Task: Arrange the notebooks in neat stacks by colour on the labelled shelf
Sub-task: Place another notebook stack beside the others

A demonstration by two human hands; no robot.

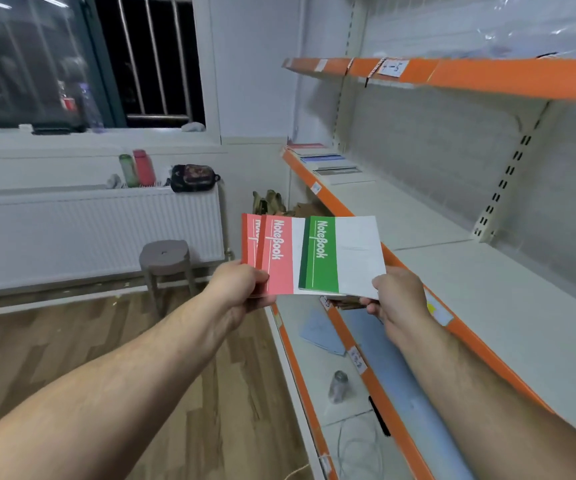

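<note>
I hold a fan of notebooks in front of the shelf unit. My left hand (241,289) grips two red notebooks (278,258) at their lower edge. On top of them, to the right, lies a green notebook (328,258), and my right hand (397,296) pinches its lower right corner. Behind the fan runs the orange-edged middle shelf (418,216) with small labels on its front. At that shelf's far end lie several flat notebooks (328,161) in short piles, red, blue and grey.
An upper orange-edged shelf (487,74) carries a paper label. On lower shelves lie a blue sheet (321,332) and a glass shaker (338,386). A grey stool (165,258) stands on the wooden floor before a white radiator (89,230) with bottles and a bag.
</note>
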